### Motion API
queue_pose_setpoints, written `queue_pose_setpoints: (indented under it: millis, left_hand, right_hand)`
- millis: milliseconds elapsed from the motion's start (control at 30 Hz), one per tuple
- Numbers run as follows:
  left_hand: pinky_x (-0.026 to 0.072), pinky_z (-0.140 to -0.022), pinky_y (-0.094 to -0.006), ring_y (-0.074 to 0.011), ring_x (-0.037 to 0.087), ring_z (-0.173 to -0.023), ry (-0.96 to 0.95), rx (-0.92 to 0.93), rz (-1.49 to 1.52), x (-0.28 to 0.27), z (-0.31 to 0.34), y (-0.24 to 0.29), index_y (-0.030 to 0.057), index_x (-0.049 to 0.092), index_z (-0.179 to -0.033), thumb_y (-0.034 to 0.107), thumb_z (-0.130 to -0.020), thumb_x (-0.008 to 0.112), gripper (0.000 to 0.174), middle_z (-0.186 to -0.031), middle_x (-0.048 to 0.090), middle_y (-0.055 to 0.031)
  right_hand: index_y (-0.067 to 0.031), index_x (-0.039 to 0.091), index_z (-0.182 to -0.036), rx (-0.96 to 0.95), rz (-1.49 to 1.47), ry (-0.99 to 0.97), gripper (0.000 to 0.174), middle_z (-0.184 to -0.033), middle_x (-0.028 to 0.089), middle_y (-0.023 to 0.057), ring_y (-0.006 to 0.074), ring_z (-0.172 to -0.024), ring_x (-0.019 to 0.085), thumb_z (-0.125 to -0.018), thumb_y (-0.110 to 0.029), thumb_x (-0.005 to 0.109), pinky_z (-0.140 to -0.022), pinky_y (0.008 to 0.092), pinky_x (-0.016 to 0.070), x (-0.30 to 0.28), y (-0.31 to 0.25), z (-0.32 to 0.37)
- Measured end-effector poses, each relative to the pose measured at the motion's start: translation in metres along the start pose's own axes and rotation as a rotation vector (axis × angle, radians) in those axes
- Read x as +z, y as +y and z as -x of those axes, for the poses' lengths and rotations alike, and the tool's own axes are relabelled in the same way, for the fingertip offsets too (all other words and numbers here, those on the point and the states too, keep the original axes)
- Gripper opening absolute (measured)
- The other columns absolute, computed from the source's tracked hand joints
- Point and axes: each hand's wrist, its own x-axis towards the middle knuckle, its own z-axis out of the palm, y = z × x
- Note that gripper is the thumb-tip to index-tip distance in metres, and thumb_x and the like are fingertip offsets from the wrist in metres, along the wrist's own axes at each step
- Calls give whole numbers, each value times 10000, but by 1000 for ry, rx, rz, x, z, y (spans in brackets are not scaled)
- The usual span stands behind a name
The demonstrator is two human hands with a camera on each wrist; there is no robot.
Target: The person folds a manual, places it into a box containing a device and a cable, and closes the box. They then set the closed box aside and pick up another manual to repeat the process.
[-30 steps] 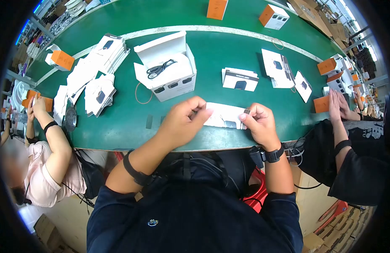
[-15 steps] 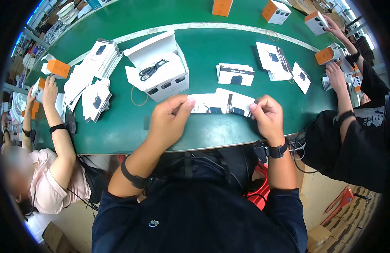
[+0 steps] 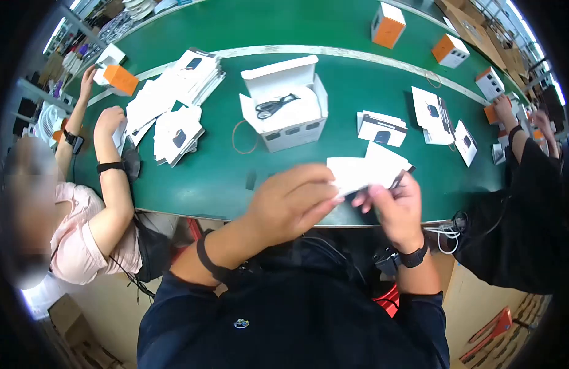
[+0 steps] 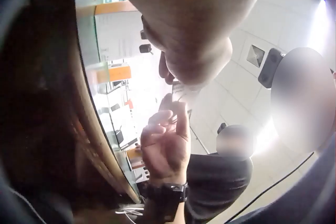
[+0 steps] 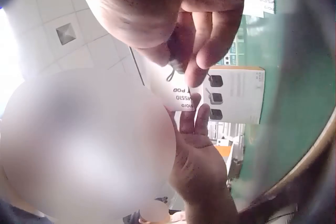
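Left hand [image 3: 290,200] has its thumb and fingers pinching the left end of the white cards [image 3: 351,169]; right hand [image 3: 398,212] pinches the right end, fingers partly curled. Two-ended grip probably keeps the overlapped cards from slipping. They're above the near table edge. White box [image 3: 297,135] sits beyond, lid up, likely for access.

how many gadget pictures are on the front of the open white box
3, in a row across the front of the open white box: left picture, middle picture and right picture. Any on its far sides are hidden.
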Motion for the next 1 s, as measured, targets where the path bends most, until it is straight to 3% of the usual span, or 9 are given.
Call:
queue_pose_setpoints:
  millis: [133, 200, 300, 433, 500, 533, 600, 633, 1000]
  left_hand:
    - [545, -937, -439, -343, 672, -1118, 167, 99, -324, -24, -36, -8, -37, 639, -1271, 111, -948, 722, 365, -1247, 682, -189]
    - [526, -949, -458, -341, 662, -1122, 16, -93, -710, -34, -57, -5, -47, 633, -1291, 98, -926, 696, 398, -1267, 671, -182]
    - [500, -932, -460, -333, 643, -1085, -93, -104, -965, -34, -57, -33, -45, 649, -1269, 93, -879, 672, 414, -1221, 666, -167]
    - [453, -923, -443, -299, 605, -1047, -111, -159, -976, -38, -59, -29, -26, 688, -1180, 130, -846, 647, 371, -1113, 656, -129]
    - [452, -943, -448, -303, 607, -1067, -121, -181, -958, -40, -57, -29, -22, 693, -1174, 131, -847, 647, 364, -1128, 655, -135]
    - [451, -962, -452, -307, 609, -1086, -134, -204, -938, -41, -56, -30, -18, 698, -1168, 131, -847, 647, 358, -1143, 655, -141]
    - [442, -989, -461, -314, 606, -1119, -86, -191, -933, -37, -52, -31, -9, 707, -1152, 130, -846, 643, 343, -1158, 652, -149]
    - [434, -1016, -470, -321, 603, -1151, -41, -176, -928, -35, -49, -32, -1, 716, -1137, 129, -844, 639, 329, -1174, 650, -158]
    - [378, -1059, -501, -315, 582, -1217, 72, -175, -802, -35, -46, -36, 27, 745, -1078, 120, -815, 636, 300, -1228, 628, -142]
  right_hand:
    - [25, 653, -1198, -251, 134, 174, 189, -984, 740, 111, 168, -826, 734, -1041, -80, 642, -679, 266, 552, 7, -28, -23]
    - [45, 642, -1224, -352, 306, 141, 222, -984, 741, 108, 154, -835, 725, -1045, -86, 642, -686, 254, 537, 16, -51, -43]
    - [54, 667, -1209, -396, 532, 96, 239, -985, 747, 97, 116, -856, 711, -1029, -103, 680, -713, 243, 530, 34, -72, -84]
    - [32, 688, -1132, -453, 637, -35, 180, -866, 733, 68, 137, -803, 697, -1006, -97, 688, -727, 287, 546, 48, -76, -132]
    - [-2, 698, -1097, -377, 804, -63, 165, -844, 731, 132, 242, -769, 711, -973, -109, 707, -716, 349, 548, 53, -76, -144]
    - [-2, 698, -1097, -379, 805, -65, 165, -844, 731, 132, 242, -769, 711, -973, -109, 707, -716, 349, 548, 54, -78, -147]
    - [-9, 703, -1154, -544, 1234, -140, 224, -969, 753, 149, 267, -790, 698, -966, -128, 726, -727, 334, 542, 54, -86, -151]
    - [-32, 728, -1107, -553, 1289, -149, 205, -990, 732, 175, 363, -826, 681, -927, -129, 740, -756, 387, 544, 55, -89, -153]
    - [-76, 766, -864, -607, 1646, -155, 102, -954, 706, 144, 353, -840, 715, -859, -169, 724, -721, 482, 569, 75, -64, -153]
